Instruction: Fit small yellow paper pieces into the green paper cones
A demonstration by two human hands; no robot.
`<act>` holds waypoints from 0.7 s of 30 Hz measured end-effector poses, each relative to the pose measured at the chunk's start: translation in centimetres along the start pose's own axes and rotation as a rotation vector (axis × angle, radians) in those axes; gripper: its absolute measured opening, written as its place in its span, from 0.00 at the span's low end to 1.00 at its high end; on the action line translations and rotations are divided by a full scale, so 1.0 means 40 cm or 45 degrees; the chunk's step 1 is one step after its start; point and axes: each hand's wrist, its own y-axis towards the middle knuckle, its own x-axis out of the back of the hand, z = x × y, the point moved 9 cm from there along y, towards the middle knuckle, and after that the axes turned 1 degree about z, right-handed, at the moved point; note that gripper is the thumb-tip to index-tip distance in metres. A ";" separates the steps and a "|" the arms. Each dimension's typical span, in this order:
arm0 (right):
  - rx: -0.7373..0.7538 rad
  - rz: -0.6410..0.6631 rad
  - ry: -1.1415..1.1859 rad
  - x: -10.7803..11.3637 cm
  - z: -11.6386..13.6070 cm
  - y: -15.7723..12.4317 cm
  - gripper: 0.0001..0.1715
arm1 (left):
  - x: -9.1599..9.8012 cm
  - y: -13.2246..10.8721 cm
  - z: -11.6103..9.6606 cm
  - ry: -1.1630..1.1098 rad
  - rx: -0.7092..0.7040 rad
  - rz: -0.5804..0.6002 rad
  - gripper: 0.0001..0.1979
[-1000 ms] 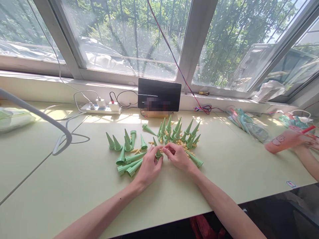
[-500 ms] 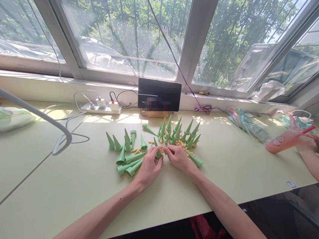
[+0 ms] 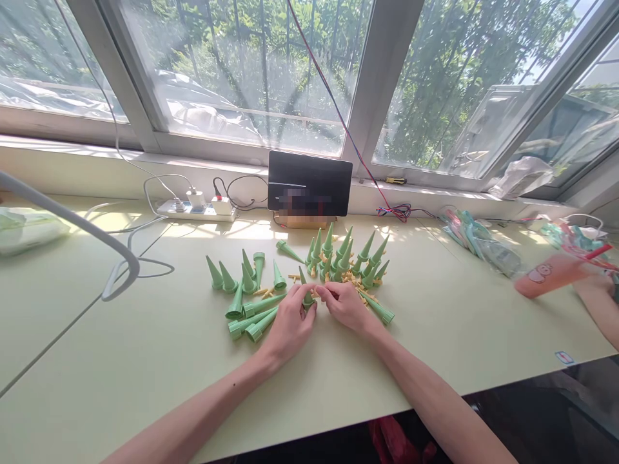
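My left hand (image 3: 293,316) is closed around a green plastic watering spike (image 3: 307,295), which stands point up on the table. Its lower part is partly covered by my fingers. Pinched in my right hand (image 3: 344,304), against the spike's side, is a small yellow valve piece (image 3: 314,293), mostly hidden by the fingertips. Left of my hands, several green spikes (image 3: 236,304) stand or lie on their sides. Beyond my right hand, a cluster of upright spikes (image 3: 344,258) has yellow pieces fitted at their bases. Loose yellow valve pieces (image 3: 356,281) lie among them.
A dark tablet (image 3: 310,183) leans at the window, behind the spikes. To its left sits a power strip (image 3: 197,209) with cables. A grey curved tube (image 3: 72,222) crosses the left side. At right are plastic bags (image 3: 476,241), a pink cup (image 3: 544,274) and another person's arm (image 3: 599,303).
My hands keep almost the same pose at the spike. At the far right, the other person's hand has shifted slightly.
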 end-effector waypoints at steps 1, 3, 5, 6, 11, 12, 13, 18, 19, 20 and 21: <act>-0.009 0.002 0.011 0.001 0.001 -0.001 0.27 | 0.001 0.000 -0.001 -0.002 0.001 -0.007 0.15; -0.022 0.017 0.038 0.003 0.007 -0.003 0.22 | 0.003 0.000 -0.001 -0.010 0.005 -0.022 0.16; -0.016 0.045 0.063 0.002 0.015 -0.006 0.17 | 0.004 0.001 0.000 -0.013 0.010 -0.026 0.16; -0.011 0.063 0.075 0.000 0.019 -0.007 0.15 | 0.004 0.001 0.000 -0.012 0.011 -0.025 0.17; -0.020 0.080 0.088 -0.008 0.010 -0.005 0.21 | 0.002 0.000 -0.007 0.005 -0.016 -0.008 0.16; -0.017 0.064 0.065 -0.007 0.008 -0.004 0.23 | 0.001 -0.001 -0.009 0.007 -0.021 -0.005 0.16; -0.009 0.046 0.040 -0.005 0.007 -0.002 0.26 | 0.001 -0.001 -0.010 0.009 -0.024 -0.005 0.16; -0.017 0.036 0.028 -0.002 0.009 -0.004 0.22 | 0.003 0.001 -0.007 0.003 -0.012 -0.013 0.15; -0.025 0.051 0.039 -0.004 0.010 -0.006 0.18 | 0.003 0.001 -0.005 0.001 -0.002 -0.016 0.15; -0.028 0.068 0.049 -0.006 0.012 -0.007 0.16 | 0.003 0.002 -0.002 0.001 0.006 -0.017 0.16; -0.025 0.083 0.056 -0.008 0.014 -0.008 0.15 | 0.004 0.002 -0.001 0.005 0.011 -0.019 0.16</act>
